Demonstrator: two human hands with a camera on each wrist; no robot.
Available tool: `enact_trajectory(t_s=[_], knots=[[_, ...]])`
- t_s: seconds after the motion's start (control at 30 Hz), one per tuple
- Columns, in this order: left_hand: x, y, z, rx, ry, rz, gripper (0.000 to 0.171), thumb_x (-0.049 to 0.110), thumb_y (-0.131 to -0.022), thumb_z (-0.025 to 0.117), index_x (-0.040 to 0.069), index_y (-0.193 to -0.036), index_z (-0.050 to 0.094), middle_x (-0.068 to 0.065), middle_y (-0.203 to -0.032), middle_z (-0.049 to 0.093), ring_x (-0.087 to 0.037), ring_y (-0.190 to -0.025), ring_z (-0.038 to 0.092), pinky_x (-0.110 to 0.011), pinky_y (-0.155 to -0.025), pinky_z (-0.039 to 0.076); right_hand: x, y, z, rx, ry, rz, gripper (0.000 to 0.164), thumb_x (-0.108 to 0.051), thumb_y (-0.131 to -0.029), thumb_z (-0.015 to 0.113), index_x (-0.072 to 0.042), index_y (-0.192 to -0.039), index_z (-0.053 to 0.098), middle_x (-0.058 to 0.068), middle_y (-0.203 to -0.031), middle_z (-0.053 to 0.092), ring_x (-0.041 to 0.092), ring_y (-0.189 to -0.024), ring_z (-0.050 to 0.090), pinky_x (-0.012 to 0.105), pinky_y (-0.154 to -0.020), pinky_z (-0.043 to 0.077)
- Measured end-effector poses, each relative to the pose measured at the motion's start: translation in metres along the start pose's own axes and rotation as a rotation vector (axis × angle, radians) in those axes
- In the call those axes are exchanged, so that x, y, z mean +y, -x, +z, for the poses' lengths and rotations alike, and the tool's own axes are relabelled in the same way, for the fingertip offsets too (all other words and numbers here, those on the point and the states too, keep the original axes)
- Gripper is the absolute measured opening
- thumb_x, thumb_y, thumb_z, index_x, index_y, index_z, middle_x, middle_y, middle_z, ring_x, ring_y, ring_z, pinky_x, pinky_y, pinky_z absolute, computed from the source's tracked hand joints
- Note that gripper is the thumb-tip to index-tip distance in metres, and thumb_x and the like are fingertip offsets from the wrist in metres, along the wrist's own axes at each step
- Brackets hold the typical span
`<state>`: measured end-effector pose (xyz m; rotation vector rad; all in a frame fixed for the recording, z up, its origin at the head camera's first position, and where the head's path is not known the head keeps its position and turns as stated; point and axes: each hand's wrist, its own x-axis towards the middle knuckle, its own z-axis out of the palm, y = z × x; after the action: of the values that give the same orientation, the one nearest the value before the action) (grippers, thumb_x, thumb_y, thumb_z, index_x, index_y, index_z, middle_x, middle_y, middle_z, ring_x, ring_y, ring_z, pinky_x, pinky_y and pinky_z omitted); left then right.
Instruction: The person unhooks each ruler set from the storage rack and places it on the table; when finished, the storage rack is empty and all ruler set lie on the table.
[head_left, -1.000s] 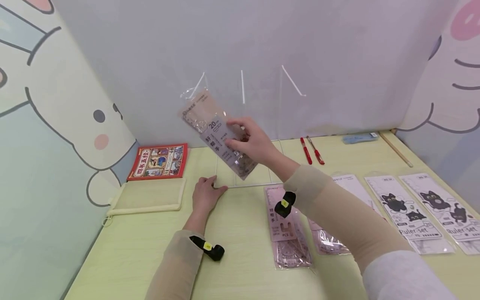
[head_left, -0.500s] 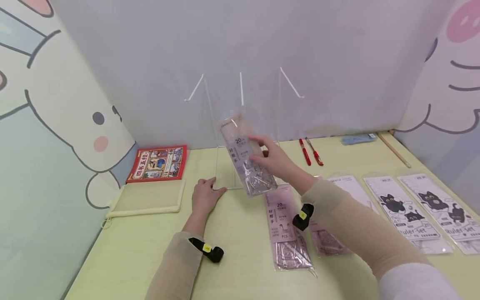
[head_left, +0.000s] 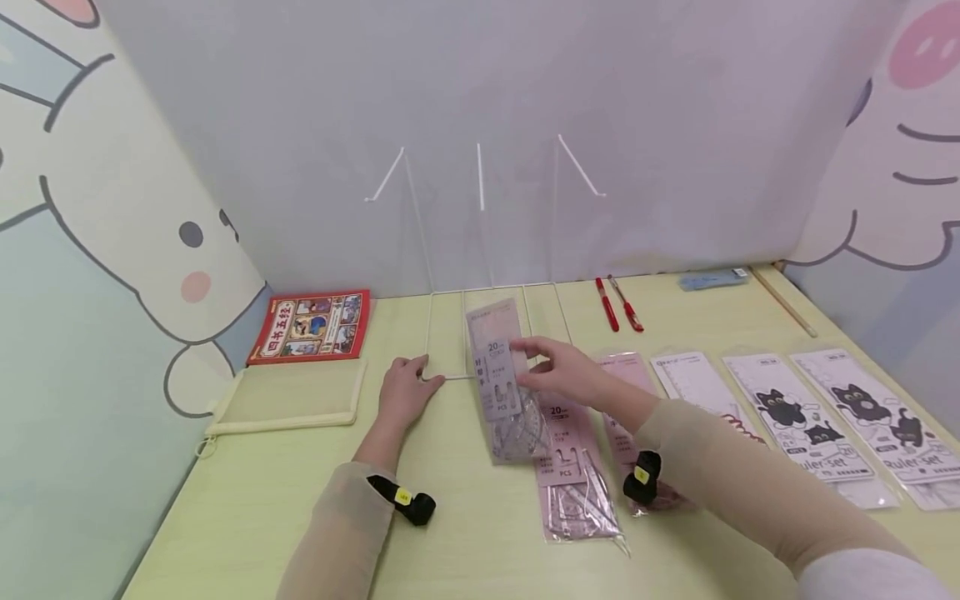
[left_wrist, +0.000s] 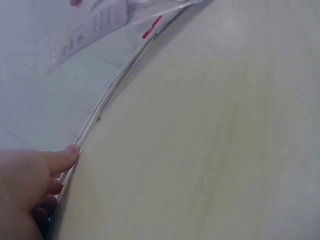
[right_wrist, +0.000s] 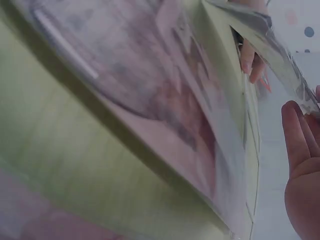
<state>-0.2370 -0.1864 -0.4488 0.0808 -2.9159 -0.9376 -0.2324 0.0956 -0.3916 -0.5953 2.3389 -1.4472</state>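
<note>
My right hand (head_left: 566, 371) pinches a ruler set (head_left: 497, 379) in a clear bag by its right side. It hangs tilted over the table, overlapping the wire rack's base and the edge of a pink ruler set (head_left: 564, 467). My left hand (head_left: 405, 392) grips the front left corner of the white wire rack (head_left: 455, 377). In the left wrist view, the thumb of the left hand (left_wrist: 30, 177) lies on the white wire with fingers curled beneath. The rack's three upper arms (head_left: 386, 175) carry nothing. In the right wrist view, the right hand (right_wrist: 307, 180) is at the bag's edge.
Right of the held bag lie another pink ruler set (head_left: 626, 367), a white one (head_left: 682, 371) and two cat-printed ruler sets (head_left: 787, 408). Red pens (head_left: 607, 304), a blue packet (head_left: 712, 279) and a wooden stick (head_left: 783, 302) lie behind. At left are a red book (head_left: 311, 327) and a mesh pouch (head_left: 292, 396).
My right hand has brought the ruler set down and to the right, from in front of the rack's arms to low over the table. The left hand has stayed at the rack's corner.
</note>
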Motion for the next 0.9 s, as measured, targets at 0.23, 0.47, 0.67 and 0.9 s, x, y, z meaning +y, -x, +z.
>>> enact_trajectory(t_s=[0.23, 0.47, 0.67, 0.9], knots=[[-0.001, -0.005, -0.006, -0.067, 0.016, 0.056, 0.054, 0.027, -0.088, 0.065, 0.0, -0.132, 0.051, -0.015, -0.108, 0.053, -0.028, -0.098, 0.05, -0.044, -0.087, 0.041, 0.001, 0.014, 0.019, -0.078, 0.305, -0.07, 0.066, -0.033, -0.084, 0.071, -0.016, -0.141, 0.043, -0.004, -0.094, 0.061, 0.01, -0.082, 0.058, 0.029, -0.07, 0.049], [-0.006, -0.005, -0.015, -0.131, 0.039, 0.1, 0.051, 0.024, -0.089, 0.063, -0.001, -0.132, 0.051, -0.014, -0.108, 0.053, -0.027, -0.099, 0.051, -0.044, -0.093, 0.039, -0.002, 0.026, 0.042, -0.097, 0.518, -0.136, 0.065, -0.037, -0.081, 0.072, -0.007, -0.135, 0.049, -0.001, -0.109, 0.062, 0.01, -0.093, 0.057, 0.032, -0.087, 0.045], [-0.011, -0.003, -0.024, -0.182, 0.075, 0.096, 0.053, 0.029, -0.09, 0.062, 0.002, -0.133, 0.05, -0.014, -0.114, 0.054, -0.028, -0.106, 0.05, -0.045, -0.096, 0.038, 0.001, 0.035, 0.057, -0.077, 0.648, -0.179, 0.063, -0.045, -0.079, 0.07, -0.009, -0.129, 0.056, 0.002, -0.12, 0.061, 0.019, -0.104, 0.054, 0.037, -0.09, 0.043], [-0.011, -0.001, -0.033, -0.223, 0.149, 0.046, 0.053, 0.032, -0.092, 0.058, 0.007, -0.136, 0.047, -0.011, -0.118, 0.053, -0.026, -0.107, 0.051, -0.044, -0.093, 0.04, 0.006, 0.037, 0.062, -0.043, 0.742, -0.217, 0.061, -0.049, -0.078, 0.069, -0.01, -0.124, 0.06, -0.001, -0.114, 0.064, 0.013, -0.09, 0.051, 0.029, -0.077, 0.043]])
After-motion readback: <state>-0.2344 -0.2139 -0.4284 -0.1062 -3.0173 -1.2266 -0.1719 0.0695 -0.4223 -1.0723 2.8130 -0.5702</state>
